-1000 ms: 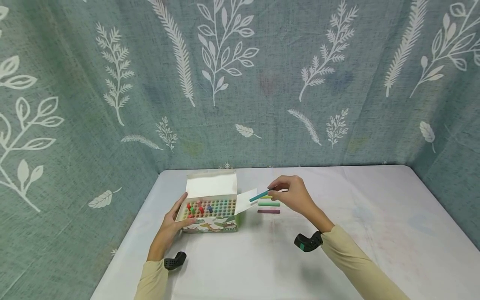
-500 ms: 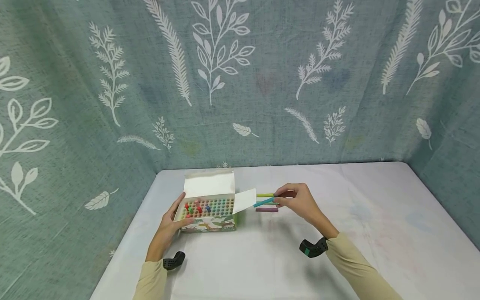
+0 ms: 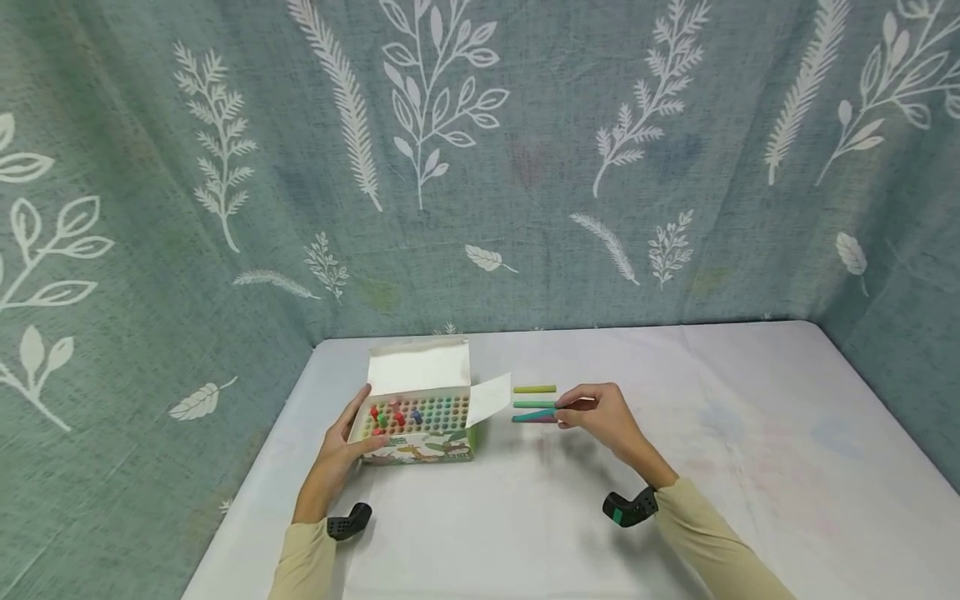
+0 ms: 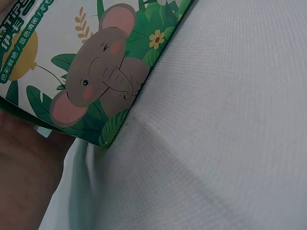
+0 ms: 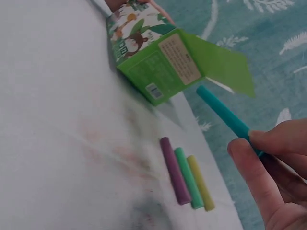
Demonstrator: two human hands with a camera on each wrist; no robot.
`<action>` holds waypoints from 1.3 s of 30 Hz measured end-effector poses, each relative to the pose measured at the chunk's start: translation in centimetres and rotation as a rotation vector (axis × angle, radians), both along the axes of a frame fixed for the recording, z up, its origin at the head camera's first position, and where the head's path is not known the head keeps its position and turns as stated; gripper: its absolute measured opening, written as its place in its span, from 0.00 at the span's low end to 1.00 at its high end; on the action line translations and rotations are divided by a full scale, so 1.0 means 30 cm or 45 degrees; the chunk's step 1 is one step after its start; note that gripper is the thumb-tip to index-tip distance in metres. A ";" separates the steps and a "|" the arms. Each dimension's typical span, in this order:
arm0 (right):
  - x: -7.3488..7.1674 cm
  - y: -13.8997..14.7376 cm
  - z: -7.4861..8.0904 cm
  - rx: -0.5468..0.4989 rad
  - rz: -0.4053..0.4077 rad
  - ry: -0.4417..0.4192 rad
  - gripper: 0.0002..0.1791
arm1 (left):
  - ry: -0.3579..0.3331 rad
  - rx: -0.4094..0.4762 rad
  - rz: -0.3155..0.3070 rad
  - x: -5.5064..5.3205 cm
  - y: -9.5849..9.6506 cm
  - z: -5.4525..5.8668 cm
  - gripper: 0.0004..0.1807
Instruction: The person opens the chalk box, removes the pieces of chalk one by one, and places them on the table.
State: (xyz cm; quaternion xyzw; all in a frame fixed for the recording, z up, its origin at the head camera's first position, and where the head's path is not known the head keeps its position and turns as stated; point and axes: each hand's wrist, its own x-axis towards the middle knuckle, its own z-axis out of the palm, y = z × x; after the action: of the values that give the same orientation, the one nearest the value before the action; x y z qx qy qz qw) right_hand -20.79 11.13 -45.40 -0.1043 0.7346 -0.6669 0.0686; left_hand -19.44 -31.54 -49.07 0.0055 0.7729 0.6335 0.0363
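Observation:
A teal chalk stick is pinched between the thumb and fingers of my right hand, its free end pointing left. It is held above three chalk sticks lying side by side on the table: yellow, green and purple. In the head view the teal stick partly covers the purple one. My left hand grips the left end of an open cardboard box, thumb along its front. Rows of holes fill the box, with several red, green and blue chalk ends sticking up.
The box's white lid stands raised at the back, and a side flap juts out right towards the loose sticks. A white cloth covers the table. Behind hangs a leaf-patterned curtain.
My right hand has moved slightly right and towards me with the teal chalk, from over the yellow stick to over the purple one. My left hand stays on the box.

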 end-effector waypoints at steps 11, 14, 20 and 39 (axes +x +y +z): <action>0.014 -0.015 -0.076 -0.011 -0.040 -0.031 0.11 | 0.009 0.017 -0.018 0.005 -0.005 -0.002 0.52; 0.004 -0.023 -0.114 0.035 -0.092 -0.048 0.09 | 0.007 0.018 -0.014 0.008 -0.011 -0.009 0.52; -0.005 -0.048 -0.147 0.115 -0.195 -0.070 0.05 | 0.021 0.010 -0.022 0.006 -0.025 -0.005 0.51; 0.003 -0.098 -0.168 0.525 -0.172 0.344 0.06 | 0.004 0.041 -0.025 0.016 -0.015 0.006 0.52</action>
State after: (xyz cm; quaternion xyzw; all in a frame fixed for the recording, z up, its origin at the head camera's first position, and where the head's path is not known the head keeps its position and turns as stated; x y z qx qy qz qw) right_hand -20.70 8.19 -50.45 -0.1271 0.8628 -0.4861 -0.0553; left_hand -18.96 -31.99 -48.90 0.0147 0.7625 0.6455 0.0413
